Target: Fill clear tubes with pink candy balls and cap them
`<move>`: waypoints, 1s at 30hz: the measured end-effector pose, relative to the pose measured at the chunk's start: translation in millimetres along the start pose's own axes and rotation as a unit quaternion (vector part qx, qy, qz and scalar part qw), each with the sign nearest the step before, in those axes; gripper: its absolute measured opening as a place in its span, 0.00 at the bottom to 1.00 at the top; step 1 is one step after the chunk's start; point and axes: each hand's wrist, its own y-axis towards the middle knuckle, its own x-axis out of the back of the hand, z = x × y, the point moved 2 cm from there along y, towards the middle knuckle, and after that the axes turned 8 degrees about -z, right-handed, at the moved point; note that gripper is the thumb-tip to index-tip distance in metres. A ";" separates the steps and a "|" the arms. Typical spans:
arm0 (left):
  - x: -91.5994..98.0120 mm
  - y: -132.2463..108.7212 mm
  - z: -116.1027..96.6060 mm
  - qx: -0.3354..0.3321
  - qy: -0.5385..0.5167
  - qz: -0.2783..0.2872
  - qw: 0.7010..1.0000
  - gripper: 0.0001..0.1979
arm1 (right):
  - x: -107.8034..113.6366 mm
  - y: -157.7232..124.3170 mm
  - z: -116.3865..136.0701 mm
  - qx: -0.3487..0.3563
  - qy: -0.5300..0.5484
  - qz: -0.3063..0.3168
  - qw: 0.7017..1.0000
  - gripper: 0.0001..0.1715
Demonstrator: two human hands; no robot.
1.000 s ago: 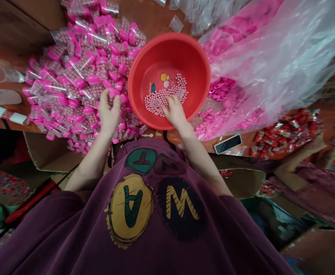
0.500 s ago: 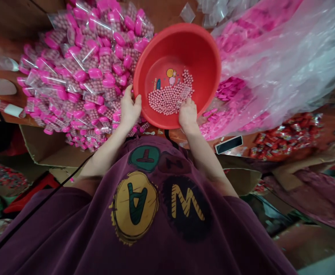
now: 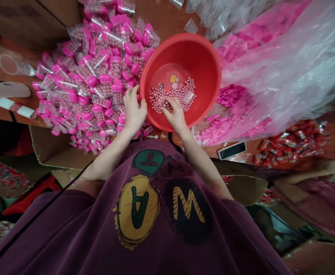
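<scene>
My left hand (image 3: 135,110) is at the left side of a red plastic basin (image 3: 210,91), its thumb at the rim and its fingers bent against the outside. Inside the basin, small pink beads (image 3: 157,96) lie gathered on the near part of the printed floor. My right hand (image 3: 175,114) reaches in over the near rim. Its thumb and fingers are apart, down at the beads, with no container in them. Just right of it, a small clear plastic container (image 3: 188,96) lies among the beads.
Left of the basin is a heap of bead-filled clear bottles with pink caps (image 3: 93,80). To the right, a plastic bag (image 3: 270,65) spills pink pieces. Clear containers (image 3: 221,19) lie behind. A phone (image 3: 232,150) and red packets (image 3: 293,143) are nearer another person's arm (image 3: 301,179).
My right hand has let go of the clear container and moved left over the beads. The beads have spread somewhat. My left hand stays at the basin's side. The whole view has shifted slightly.
</scene>
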 end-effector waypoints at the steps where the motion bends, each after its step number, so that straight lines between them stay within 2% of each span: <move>1: 0.5 -0.6 -5.8 -0.015 0.013 -0.003 1.000 0.25 | 5.7 -0.5 4.7 0.000 0.013 -0.021 1.000 0.23; 2: -1.4 -2.0 -12.8 -0.025 0.010 0.005 1.000 0.26 | 10.2 -1.2 9.8 -0.003 0.026 -0.041 0.999 0.24; 4: -12.4 -6.6 -27.9 -0.017 -0.055 0.062 0.996 0.24 | 15.9 -3.1 20.3 -0.015 0.051 -0.073 0.996 0.25; 6: -26.8 -11.1 -40.6 0.030 -0.163 0.127 0.978 0.21 | 19.3 -5.8 29.1 -0.026 0.079 -0.088 0.993 0.25; 9: -37.2 -11.9 -51.7 0.114 -0.288 0.160 0.937 0.16 | 29.7 -11.4 36.2 -0.030 0.144 -0.063 0.987 0.32; 12: -30.1 -7.2 -59.4 0.157 -0.331 0.213 0.906 0.15 | 55.4 -15.4 41.5 -0.025 0.186 -0.023 0.982 0.40; 16: -14.8 -3.3 -72.9 0.192 -0.328 0.307 0.873 0.15 | 95.4 -12.6 60.8 0.052 0.142 0.041 0.988 0.34; 18: -11.8 -3.9 -80.1 0.199 -0.325 0.316 0.869 0.13 | 107.3 -9.8 71.7 0.093 0.116 0.066 0.987 0.28; 20: -12.3 -6.3 -85.9 0.205 -0.331 0.315 0.865 0.11 | 112.6 -8.3 78.4 0.099 0.118 0.080 0.985 0.23; 24: -18.3 -12.4 -90.1 0.229 -0.347 0.326 0.849 0.09 | 112.3 -10.2 78.5 0.059 0.178 0.114 0.976 0.15; 26: -20.9 -13.1 -88.9 0.250 -0.338 0.320 0.849 0.12 | 109.6 -11.0 73.4 0.038 0.219 0.125 0.967 0.14; 28: -22.0 -12.7 -87.6 0.269 -0.326 0.309 0.852 0.16 | 103.9 -11.3 64.8 0.008 0.252 0.122 0.960 0.15; 30: -21.4 -12.5 -87.0 0.278 -0.324 0.294 0.855 0.17 | 94.7 -13.3 53.7 -0.023 0.255 0.089 0.962 0.15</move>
